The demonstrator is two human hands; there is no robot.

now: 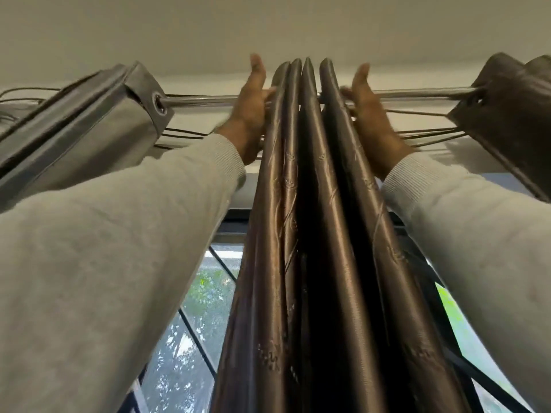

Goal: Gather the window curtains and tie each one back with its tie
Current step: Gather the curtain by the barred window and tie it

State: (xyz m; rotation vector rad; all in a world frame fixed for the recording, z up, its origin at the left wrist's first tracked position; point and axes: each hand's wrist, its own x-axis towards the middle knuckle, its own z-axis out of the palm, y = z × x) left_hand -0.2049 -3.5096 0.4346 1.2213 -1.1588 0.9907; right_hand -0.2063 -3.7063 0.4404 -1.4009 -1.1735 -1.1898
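Observation:
A glossy brown patterned curtain (301, 204) hangs from the metal rod (205, 100), bunched into several tight vertical folds at the centre. My left hand (252, 114) is against its left side at rod height, thumb up, fingertips bent onto the outer fold. On the other side my right hand (368, 117) does the same, fingertips curled at the fold by the rod. The folds sit squeezed between both hands. No tie is in view.
A grey eyelet curtain (128, 120) is bunched at the rod's left end and a dark brown one (512, 93) at the right end. Thin cords (417, 113) run along behind the rod. The window with a diagonal grille (190, 326) lies below, the ceiling just above.

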